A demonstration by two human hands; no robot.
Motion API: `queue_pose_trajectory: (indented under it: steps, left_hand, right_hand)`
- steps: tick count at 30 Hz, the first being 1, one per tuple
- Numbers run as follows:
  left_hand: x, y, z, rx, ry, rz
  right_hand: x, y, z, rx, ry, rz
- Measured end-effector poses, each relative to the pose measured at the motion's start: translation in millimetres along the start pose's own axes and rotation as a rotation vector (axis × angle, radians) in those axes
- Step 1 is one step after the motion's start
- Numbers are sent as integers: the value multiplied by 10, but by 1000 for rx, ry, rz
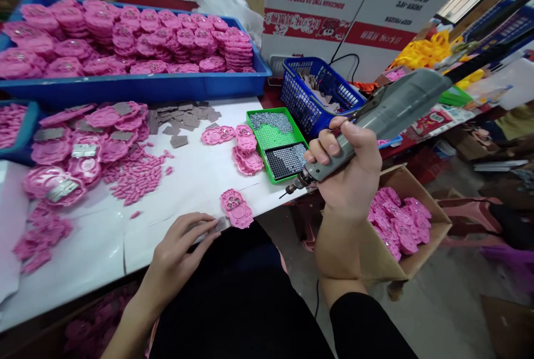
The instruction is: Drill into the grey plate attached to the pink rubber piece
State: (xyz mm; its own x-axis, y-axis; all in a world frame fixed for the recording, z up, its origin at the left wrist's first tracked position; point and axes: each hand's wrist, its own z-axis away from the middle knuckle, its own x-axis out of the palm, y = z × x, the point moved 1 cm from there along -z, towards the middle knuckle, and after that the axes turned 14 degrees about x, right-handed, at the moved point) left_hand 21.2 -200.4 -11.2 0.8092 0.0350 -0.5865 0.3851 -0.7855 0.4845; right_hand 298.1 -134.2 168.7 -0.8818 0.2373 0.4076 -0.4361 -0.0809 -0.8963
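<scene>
On the white surface [187, 175], the edgemost pink casing [237, 210] could fall if nudged; left hand [180, 242] pinches grey piece [224, 224], right hand [348, 175] clasps screwdriver [398, 103].

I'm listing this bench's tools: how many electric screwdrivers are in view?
1: the grey electric screwdriver, held in the right hand. Others could be hidden among the clutter.

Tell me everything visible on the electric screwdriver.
The electric screwdriver has a slim grey, plastic-looking body, a dark, metal-looking nose and a thin bit. A black cable leaves its rear. It is held aslant, bit down and toward the lower left of the picture, near the edge of the white-topped worktable. The right hand grips its front part; the bit seems to touch nothing.
</scene>
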Motion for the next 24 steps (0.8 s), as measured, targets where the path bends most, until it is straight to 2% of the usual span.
queue_pose_trajectory:
  steps: [3, 5, 11, 16, 20, 24]
  left_hand:
    - [73, 59, -159, -84, 154, -57]
    - [171, 79, -265, -105, 190, -105]
    - [459, 57, -410, -172, 150, -214]
    - [499, 34, -403, -238, 140, -144]
    - [475, 21, -428, -244, 159, -64]
    - [476, 33, -462, -226, 143, -85]
  right_hand:
    - [20, 22, 5, -3, -26, 23]
    - [35, 39, 6, -4, -59, 47]
    - [14, 18, 6, -14, -176, -18]
    - [-57, -76, 17, -90, -264, 32]
    - [-50, -68, 36, -132, -230, 79]
    - [-9, -14, 34, -121, -165, 112]
